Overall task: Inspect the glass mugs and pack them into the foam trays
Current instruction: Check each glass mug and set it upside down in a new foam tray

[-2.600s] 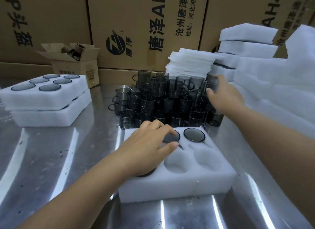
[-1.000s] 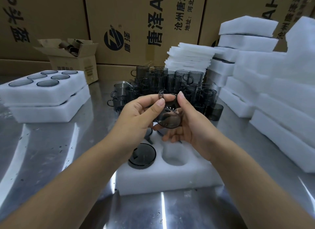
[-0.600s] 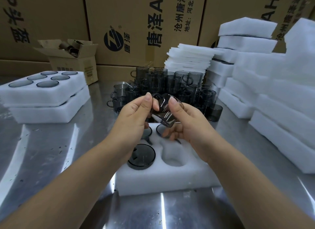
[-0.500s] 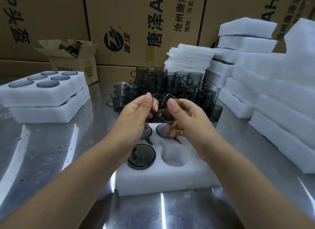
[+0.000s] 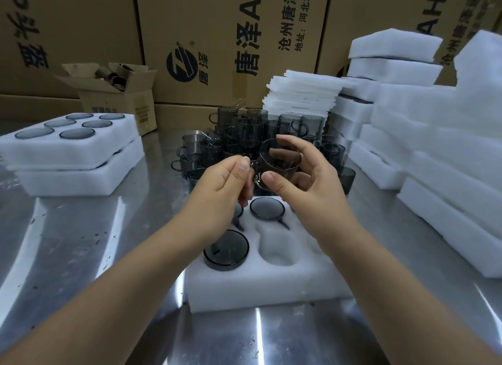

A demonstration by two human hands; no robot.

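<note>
I am holding one glass mug [image 5: 279, 160] in the air just above the far edge of the foam tray [image 5: 271, 286], between that tray and the cluster of loose mugs [image 5: 244, 136] behind it. The mug is short and round, made of smoky grey see-through glass with a thin rim, and it is tilting slightly, its mouth facing mostly upward. My right hand [image 5: 312, 179] is wrapping it: the thumb is pressing the near wall low down, and the curled fingers are showing through the glass on the far side. My left hand [image 5: 225, 182] is meeting the mug's left side, thumb and forefinger closing together on what looks like the small handle, though the glass blurs that spot.

In the tray below my hands, three mugs are sitting upside down in their pockets: one [image 5: 226, 249] at the near left, one [image 5: 267, 207] at the back, and another [image 5: 238, 209] half hidden under my left hand. The pocket [image 5: 277, 246] right of the near-left mug is showing bare foam.
</note>
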